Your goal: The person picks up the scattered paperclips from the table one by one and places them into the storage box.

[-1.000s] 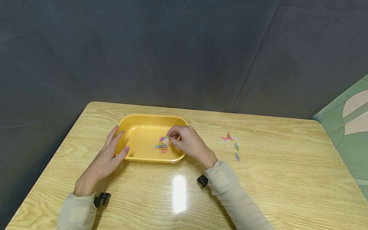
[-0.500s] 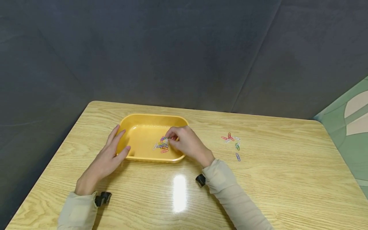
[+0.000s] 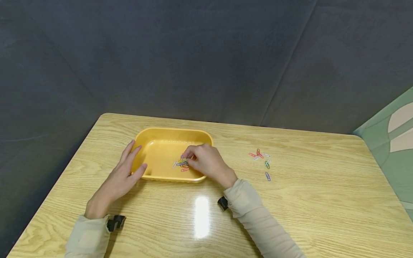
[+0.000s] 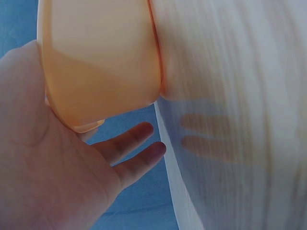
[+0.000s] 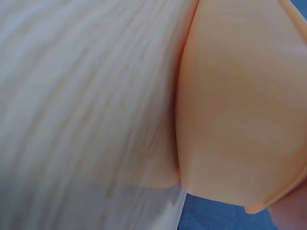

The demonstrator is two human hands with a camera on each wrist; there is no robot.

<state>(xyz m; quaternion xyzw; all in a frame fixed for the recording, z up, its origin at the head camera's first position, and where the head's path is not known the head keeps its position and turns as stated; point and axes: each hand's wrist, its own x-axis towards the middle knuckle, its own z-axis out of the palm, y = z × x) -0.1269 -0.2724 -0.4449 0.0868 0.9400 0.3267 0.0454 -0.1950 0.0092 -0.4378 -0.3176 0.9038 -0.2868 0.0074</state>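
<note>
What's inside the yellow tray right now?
Inside the yellow tray lies a small pile of paper clips, with yellow, blue, white and reddish ones showing. The right hand pinches at the pile's right side; whether more clips lie beneath that hand can't be seen.

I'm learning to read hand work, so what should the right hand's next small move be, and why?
Probably the right hand should ease its pinch open over the clip pile. Its thumb and finger appear to hold a paper clip right at the pile inside the yellow tray, the left hand rests against the tray's left end, and loose clips lie on the table.
</note>
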